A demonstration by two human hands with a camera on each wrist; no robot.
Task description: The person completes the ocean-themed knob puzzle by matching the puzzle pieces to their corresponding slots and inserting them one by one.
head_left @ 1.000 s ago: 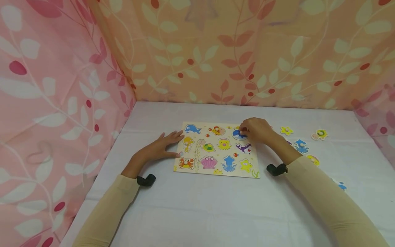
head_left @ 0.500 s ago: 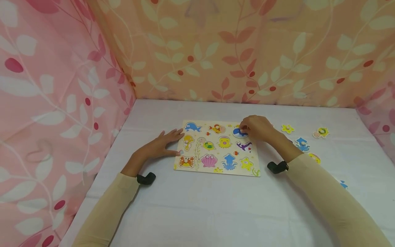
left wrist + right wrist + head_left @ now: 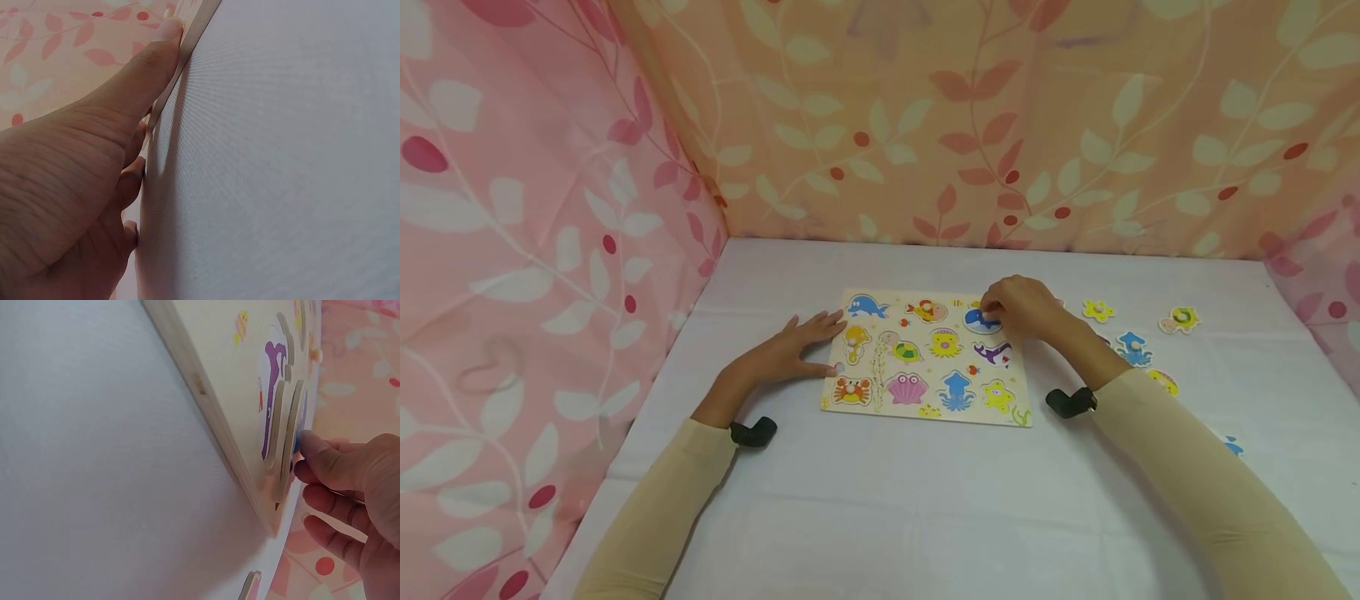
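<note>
A wooden puzzle board (image 3: 887,410) with sea-animal shapes lies flat on the white table. At its far right corner, my right hand (image 3: 1030,308) pinches a blue whale puzzle piece (image 3: 976,321) over the whale's place. In the right wrist view that piece (image 3: 290,437) stands slightly proud of the board; its knob is hidden by thumb and fingers. My left hand (image 3: 782,354) rests with spread fingers along the board's left edge, thumb near the crab piece (image 3: 852,391). A seahorse piece (image 3: 855,344) and a fish piece (image 3: 927,311) also sit in the board.
Loose pieces lie right of the board: a yellow star (image 3: 1098,311), a green-and-yellow piece (image 3: 1180,320), a blue squid (image 3: 1133,349), a yellow piece (image 3: 1163,382) and a blue piece (image 3: 1232,446) partly behind my right sleeve. Patterned cloth walls (image 3: 887,125) enclose the table.
</note>
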